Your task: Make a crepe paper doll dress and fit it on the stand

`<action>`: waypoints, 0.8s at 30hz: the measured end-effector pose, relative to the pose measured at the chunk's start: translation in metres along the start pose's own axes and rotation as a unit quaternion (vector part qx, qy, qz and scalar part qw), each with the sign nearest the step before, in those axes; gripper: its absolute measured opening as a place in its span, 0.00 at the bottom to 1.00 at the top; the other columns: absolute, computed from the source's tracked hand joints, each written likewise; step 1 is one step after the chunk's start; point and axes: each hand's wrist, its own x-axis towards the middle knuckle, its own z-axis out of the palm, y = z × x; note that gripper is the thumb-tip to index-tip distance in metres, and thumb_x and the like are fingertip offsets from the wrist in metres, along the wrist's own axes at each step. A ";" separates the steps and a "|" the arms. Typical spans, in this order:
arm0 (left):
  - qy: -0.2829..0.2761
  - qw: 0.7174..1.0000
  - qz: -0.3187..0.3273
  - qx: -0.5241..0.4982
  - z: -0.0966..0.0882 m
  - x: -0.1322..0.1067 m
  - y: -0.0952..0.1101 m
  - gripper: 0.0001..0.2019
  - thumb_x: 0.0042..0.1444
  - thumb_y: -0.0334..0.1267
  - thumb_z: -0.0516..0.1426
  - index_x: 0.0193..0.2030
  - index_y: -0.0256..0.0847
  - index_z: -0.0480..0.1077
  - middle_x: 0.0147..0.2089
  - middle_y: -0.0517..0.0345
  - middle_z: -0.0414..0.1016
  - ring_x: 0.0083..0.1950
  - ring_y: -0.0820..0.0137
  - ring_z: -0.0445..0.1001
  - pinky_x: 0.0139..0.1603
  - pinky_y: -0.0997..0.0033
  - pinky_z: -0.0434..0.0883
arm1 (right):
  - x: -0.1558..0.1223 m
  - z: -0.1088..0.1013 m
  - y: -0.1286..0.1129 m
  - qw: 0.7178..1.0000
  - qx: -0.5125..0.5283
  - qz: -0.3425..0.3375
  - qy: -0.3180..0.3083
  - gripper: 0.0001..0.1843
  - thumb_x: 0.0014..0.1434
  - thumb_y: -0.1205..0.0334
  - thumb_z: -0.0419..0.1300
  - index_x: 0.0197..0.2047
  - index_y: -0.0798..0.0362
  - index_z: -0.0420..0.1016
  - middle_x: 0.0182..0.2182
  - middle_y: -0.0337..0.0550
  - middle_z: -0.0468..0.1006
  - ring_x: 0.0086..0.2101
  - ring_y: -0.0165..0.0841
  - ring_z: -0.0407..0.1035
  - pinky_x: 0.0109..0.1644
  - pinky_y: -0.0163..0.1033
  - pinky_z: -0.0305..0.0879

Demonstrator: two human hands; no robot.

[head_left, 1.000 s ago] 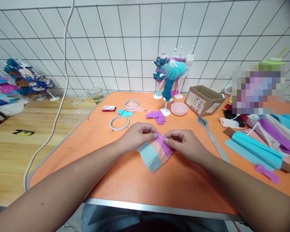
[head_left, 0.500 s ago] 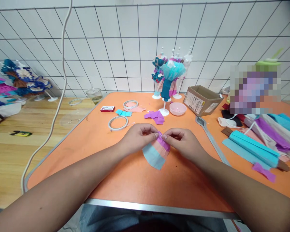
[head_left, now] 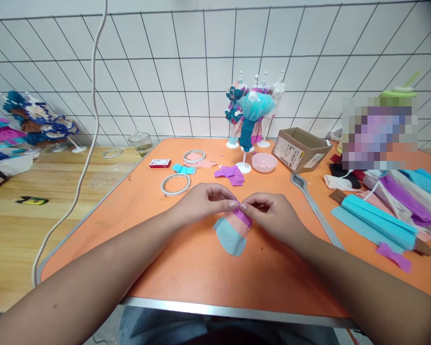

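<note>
Both hands pinched the gathered purple top of a crepe strip: left hand and right hand met fingertip to fingertip. Its pink and blue bands fanned out toward the near edge of the orange table, tape ring far left.

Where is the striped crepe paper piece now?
The crepe paper piece is mid-frame in the head view, over the orange table, its purple top edge pinched between the left hand and the right hand; the tape ring lies just beyond, leftward.
</note>
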 end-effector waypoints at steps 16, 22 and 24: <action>-0.033 0.966 -0.108 -0.232 0.001 0.000 -0.002 0.09 0.43 0.38 0.66 0.29 0.36 0.74 0.28 0.58 0.75 0.30 0.75 0.72 0.35 0.75 0.69 | -0.001 0.001 0.001 0.998 0.036 -0.044 -0.004 0.10 0.57 0.57 0.58 0.32 0.52 0.78 0.31 0.41 0.80 0.33 0.34 0.72 0.37 0.37 0.65; -0.059 0.975 -0.139 -0.164 -0.008 -0.001 -0.001 0.10 0.44 0.41 0.66 0.31 0.37 0.74 0.29 0.59 0.75 0.30 0.75 0.72 0.35 0.76 0.69 | 0.000 -0.003 0.006 0.999 0.036 -0.008 -0.001 0.17 0.60 0.52 0.54 0.44 0.51 0.79 0.40 0.45 0.81 0.40 0.38 0.74 0.44 0.41 0.68; -0.094 0.978 -0.150 -0.113 -0.009 -0.002 -0.002 0.12 0.46 0.43 0.65 0.33 0.37 0.75 0.30 0.59 0.75 0.32 0.75 0.73 0.37 0.75 0.69 | 0.000 -0.004 0.005 0.999 0.039 -0.008 -0.006 0.17 0.60 0.51 0.55 0.45 0.51 0.78 0.41 0.45 0.80 0.41 0.38 0.73 0.45 0.41 0.68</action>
